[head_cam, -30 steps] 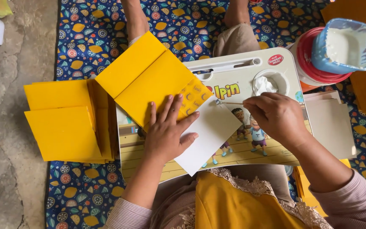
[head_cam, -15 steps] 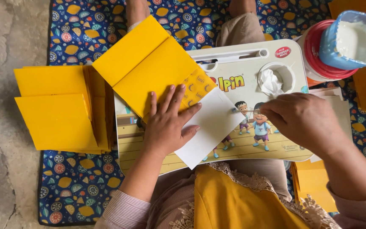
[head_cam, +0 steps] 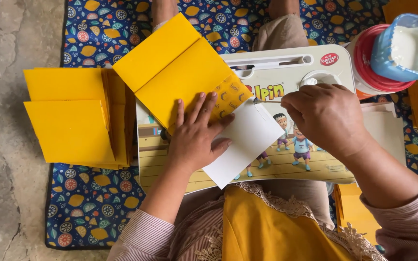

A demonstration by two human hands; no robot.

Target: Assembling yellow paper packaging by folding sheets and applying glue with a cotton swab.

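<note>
while left hand (head_cam: 197, 137) pins yellow folder (head_cam: 180, 77), right hand (head_cam: 325, 116) holds brush (head_cam: 266, 101)

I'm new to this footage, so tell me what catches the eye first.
A bright yellow folder lies open on a cartoon lap desk at centre, the left hand pressing it and a white sheet flat. The right hand holds a thin stick at the sheet's top corner. More yellow folders are stacked to the left.

The right hand (head_cam: 327, 116) hides most of the thin stick (head_cam: 267, 101) it grips.
</note>
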